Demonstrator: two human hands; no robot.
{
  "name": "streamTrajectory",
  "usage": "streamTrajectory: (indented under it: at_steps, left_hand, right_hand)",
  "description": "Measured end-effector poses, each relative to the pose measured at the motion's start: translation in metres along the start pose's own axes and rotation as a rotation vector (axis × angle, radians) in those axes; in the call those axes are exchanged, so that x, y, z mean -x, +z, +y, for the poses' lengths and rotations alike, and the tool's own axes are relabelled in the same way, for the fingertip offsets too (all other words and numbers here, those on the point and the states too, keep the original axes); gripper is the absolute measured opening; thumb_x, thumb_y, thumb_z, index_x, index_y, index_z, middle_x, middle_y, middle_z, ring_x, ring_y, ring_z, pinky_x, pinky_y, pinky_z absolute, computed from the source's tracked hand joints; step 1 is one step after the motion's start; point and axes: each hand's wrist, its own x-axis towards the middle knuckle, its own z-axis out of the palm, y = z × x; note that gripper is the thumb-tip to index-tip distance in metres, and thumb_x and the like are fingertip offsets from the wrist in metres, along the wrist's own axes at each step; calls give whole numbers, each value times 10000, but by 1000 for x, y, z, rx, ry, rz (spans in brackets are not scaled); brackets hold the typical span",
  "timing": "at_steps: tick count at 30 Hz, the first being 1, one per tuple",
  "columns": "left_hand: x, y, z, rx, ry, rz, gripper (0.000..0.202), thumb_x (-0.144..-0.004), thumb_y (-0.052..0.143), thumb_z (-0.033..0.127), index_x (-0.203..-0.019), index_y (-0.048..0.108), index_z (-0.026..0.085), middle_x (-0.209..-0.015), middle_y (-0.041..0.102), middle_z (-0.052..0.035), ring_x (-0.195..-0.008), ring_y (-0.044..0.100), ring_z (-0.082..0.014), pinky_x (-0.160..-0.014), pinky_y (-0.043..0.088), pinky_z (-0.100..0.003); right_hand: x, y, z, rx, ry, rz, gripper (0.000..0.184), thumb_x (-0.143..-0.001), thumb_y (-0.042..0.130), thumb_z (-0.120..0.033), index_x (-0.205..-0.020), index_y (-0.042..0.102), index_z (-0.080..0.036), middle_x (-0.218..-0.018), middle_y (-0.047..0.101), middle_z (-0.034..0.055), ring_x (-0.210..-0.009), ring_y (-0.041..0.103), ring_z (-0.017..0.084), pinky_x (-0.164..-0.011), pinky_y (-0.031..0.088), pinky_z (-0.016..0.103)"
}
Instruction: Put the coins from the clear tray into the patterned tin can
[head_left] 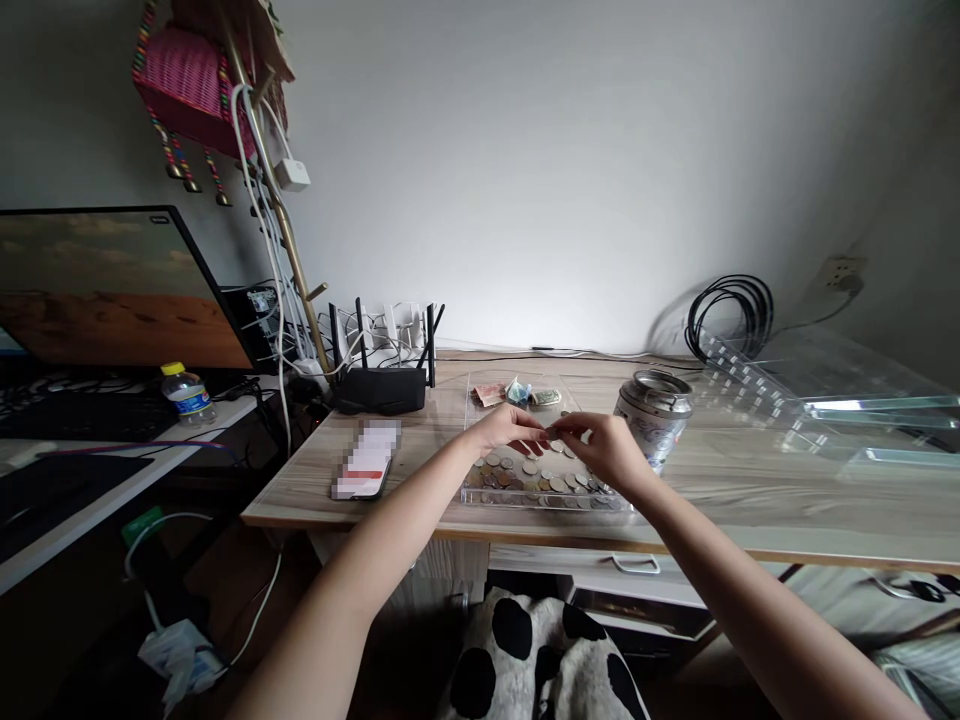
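A clear plastic tray [474, 494] lies on the wooden desk [787, 500] and holds several coins [525, 475] at its near end and folded banknotes [499, 392] at its far end. My left hand [504, 428] and my right hand [606, 450] hover over the coins, fingertips meeting in the middle. Both pinch together on something small, probably coins, too tiny to make out. A metal tin can [655, 415] with an open top stands just right of the tray, behind my right hand.
A phone [366, 462] lies left of the tray, a black router [381, 385] behind it. Clear acrylic trays [810, 400] and a coiled black cable [731, 312] sit at the right. A monitor [112, 290] and water bottle [187, 393] stand on the left desk.
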Motion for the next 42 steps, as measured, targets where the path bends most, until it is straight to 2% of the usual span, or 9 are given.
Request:
streamTrajectory:
  at_steps: [2, 5, 9, 12, 18, 23, 28, 36, 42]
  left_hand:
    - [-1, 1, 0, -82, 18, -7, 453, -602, 609, 455, -890, 620, 106, -868, 618, -109, -752, 581, -143, -654, 444, -272]
    - [-2, 2, -4, -379, 65, 71, 395, -628, 581, 448, -874, 632, 144, -901, 613, -84, -840, 551, -159, -717, 414, -269]
    - [-3, 1, -15, -776, 82, 169, 356, -609, 600, 428, -872, 640, 191, -968, 580, -68, -910, 510, -194, -745, 379, -257]
    - [-3, -2, -21, -904, 44, 109, 423, -546, 636, 454, -883, 633, 198, -949, 556, -64, -827, 520, -186, -676, 380, -240]
    - [-4, -2, -27, -993, 17, 72, 508, -495, 633, 533, -861, 606, 182, -930, 522, -68, -744, 511, -171, -606, 367, -230]
    - [-4, 0, -27, -1002, -10, 48, 491, -485, 636, 535, -812, 582, 173, -904, 520, -64, -728, 509, -166, -589, 362, -228]
    - [-2, 2, -22, -1029, -42, 31, 410, -546, 610, 488, -812, 573, 178, -920, 522, -57, -750, 509, -164, -595, 366, -227]
    - [0, 4, -14, -1027, -92, 16, 389, -562, 601, 471, -826, 570, 186, -934, 524, -43, -760, 503, -157, -598, 366, -226]
    - [-1, 3, -17, -1029, -62, 34, 371, -559, 607, 463, -801, 576, 183, -893, 525, -42, -716, 500, -147, -575, 354, -221]
  right_hand:
    - [-5, -27, 6, 96, 66, 131, 211, -718, 467, -287, -819, 646, -238, -742, 646, -10, -608, 548, 102, -546, 415, 206]
    - [-17, -74, 27, 382, 268, 296, 236, -683, 500, -340, -848, 640, -248, -739, 642, 9, -630, 544, 135, -527, 389, 236]
    - [-37, -111, 61, 590, 456, 73, 186, -606, 530, -271, -750, 645, -247, -748, 636, 11, -683, 537, 160, -527, 356, 247]
    - [-46, -115, 71, 607, 455, -77, 208, -573, 516, -211, -737, 642, -227, -768, 635, 16, -679, 529, 149, -535, 350, 240]
    - [-58, -113, 68, 657, 379, -187, 227, -547, 500, -157, -711, 646, -215, -756, 632, 32, -659, 521, 144, -551, 343, 241]
    - [-70, -122, 73, 632, 427, -318, 211, -528, 506, -123, -673, 639, -199, -702, 628, 29, -625, 517, 133, -552, 345, 236]
    - [-73, -118, 78, 584, 443, -339, 195, -552, 530, -152, -713, 639, -161, -674, 629, 32, -600, 527, 117, -552, 364, 212]
    - [-65, -112, 73, 611, 335, -229, 165, -585, 514, -225, -715, 612, -199, -762, 632, 13, -676, 539, 154, -543, 363, 234]
    - [-64, -120, 80, 514, 257, -366, 170, -592, 508, -171, -687, 650, -174, -689, 639, 19, -639, 552, 125, -608, 380, 219]
